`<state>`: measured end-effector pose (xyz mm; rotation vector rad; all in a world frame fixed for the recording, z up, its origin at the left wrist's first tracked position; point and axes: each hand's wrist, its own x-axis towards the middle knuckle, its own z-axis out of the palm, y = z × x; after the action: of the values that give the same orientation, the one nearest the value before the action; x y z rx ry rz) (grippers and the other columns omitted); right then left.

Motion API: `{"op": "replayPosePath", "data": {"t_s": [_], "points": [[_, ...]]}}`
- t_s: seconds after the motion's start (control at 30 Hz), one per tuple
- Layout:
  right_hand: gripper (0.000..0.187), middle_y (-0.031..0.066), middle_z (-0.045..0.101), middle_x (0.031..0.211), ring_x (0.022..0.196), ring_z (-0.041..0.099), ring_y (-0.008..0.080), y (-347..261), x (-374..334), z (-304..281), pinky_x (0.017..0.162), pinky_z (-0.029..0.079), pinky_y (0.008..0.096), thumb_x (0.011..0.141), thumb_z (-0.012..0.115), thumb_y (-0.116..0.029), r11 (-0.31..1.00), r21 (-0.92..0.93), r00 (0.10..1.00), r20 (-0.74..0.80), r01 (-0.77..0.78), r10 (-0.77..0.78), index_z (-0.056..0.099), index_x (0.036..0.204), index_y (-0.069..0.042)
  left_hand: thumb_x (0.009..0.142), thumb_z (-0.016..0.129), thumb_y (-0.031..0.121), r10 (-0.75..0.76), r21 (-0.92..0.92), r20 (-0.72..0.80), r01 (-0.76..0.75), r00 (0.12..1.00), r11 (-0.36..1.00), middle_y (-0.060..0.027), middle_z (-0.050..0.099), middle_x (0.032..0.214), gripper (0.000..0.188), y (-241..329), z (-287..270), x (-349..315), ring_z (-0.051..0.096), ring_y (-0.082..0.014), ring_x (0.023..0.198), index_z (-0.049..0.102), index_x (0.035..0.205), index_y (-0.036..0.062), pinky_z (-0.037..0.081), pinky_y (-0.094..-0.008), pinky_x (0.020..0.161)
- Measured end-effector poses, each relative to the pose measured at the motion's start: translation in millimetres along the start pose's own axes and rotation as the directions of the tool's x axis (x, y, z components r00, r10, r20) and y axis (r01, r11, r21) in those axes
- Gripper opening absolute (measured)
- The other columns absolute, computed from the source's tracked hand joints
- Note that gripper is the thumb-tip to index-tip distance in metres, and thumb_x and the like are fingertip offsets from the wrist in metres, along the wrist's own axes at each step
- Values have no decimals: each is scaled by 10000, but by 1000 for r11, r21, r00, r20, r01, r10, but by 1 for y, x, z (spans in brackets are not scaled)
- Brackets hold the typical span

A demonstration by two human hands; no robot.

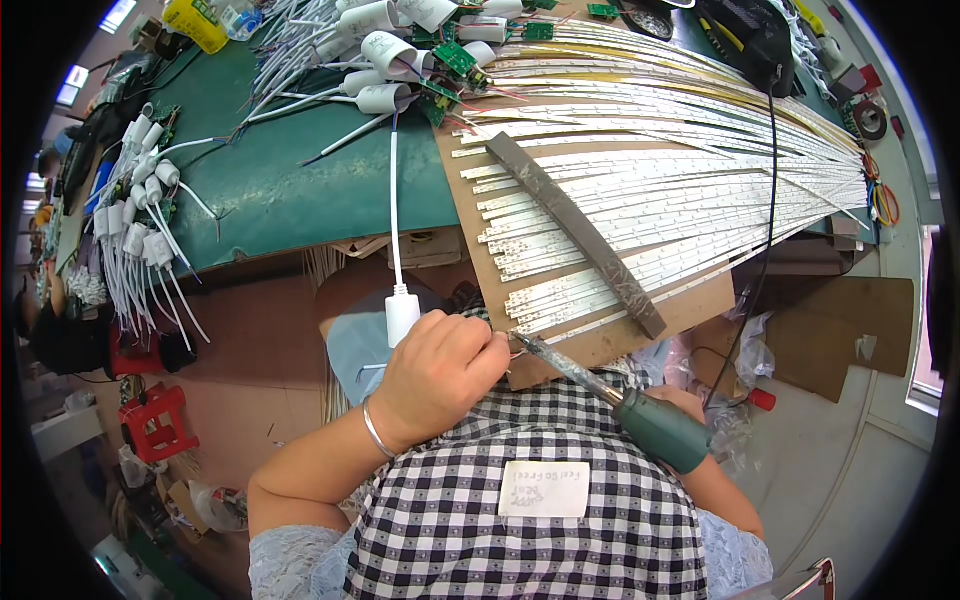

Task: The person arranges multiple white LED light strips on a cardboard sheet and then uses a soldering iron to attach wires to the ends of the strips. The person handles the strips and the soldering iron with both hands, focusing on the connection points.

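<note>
My left hand (pixel 447 372) is closed in a pinch at the near-left corner of a brown board. Its fingertips hide what they grip; a short thin wire shows beside them. Just left of the knuckles is a white plastic housing (pixel 403 318), its white cable (pixel 396 220) running up onto the bench. My right hand (pixel 680 400) is wrapped round the green handle of a soldering iron (pixel 662 430), which partly hides it. The iron's tip is at the ends of the nearest white LED strips (pixel 590 285), close to my left fingertips. A dark bar (pixel 575 235) lies across the strips.
The brown board (pixel 690 308) juts over the near edge of the green bench (pixel 300 205). White housings (pixel 385 55) with green circuit boards lie at the back, and more cabled housings (pixel 145 215) at left. A black cord (pixel 770 210) crosses the strips. A red stool (pixel 157 420) stands lower left.
</note>
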<state>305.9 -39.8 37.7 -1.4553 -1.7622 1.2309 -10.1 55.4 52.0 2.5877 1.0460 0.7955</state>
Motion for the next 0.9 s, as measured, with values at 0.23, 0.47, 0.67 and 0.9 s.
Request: {"op": "replayPosePath", "data": {"t_s": [0.23,0.47,0.67,0.9], "points": [[156,94,701,860,735,658,153,11,-4,-5,685,531,276,786,746,-86,999,44,999,42,-20,18,699,904,5,761,662,59,1,-1,4,-1,1000,1000,-48,501,785,130,0,0,0,527,-189,684,616,878,28,400,-318,605],[319,189,689,845,708,669,239,-9,14,-8,585,531,356,821,754,-200,845,504,982,-37,179,-186,647,975,58,755,665,59,6,2,10,-6,1000,1000,-47,505,784,137,0,-1,0,531,-190,686,621,881,28,405,-318,606],[342,203,687,859,703,666,255,2,-1,-17,579,533,317,843,744,-237,804,534,965,129,-263,229,642,971,63,735,698,40,5,-32,1,-5,1000,999,-54,530,768,191,-1,-1,-1,533,-214,673,663,918,0,410,-347,592],[353,154,687,924,869,663,213,-34,20,-9,777,536,336,931,606,-272,963,258,993,-62,-83,102,633,1101,36,718,702,19,-1,-24,22,1,1000,1000,-51,539,771,210,0,-3,1,544,-215,680,664,924,2,414,-349,594]]}}
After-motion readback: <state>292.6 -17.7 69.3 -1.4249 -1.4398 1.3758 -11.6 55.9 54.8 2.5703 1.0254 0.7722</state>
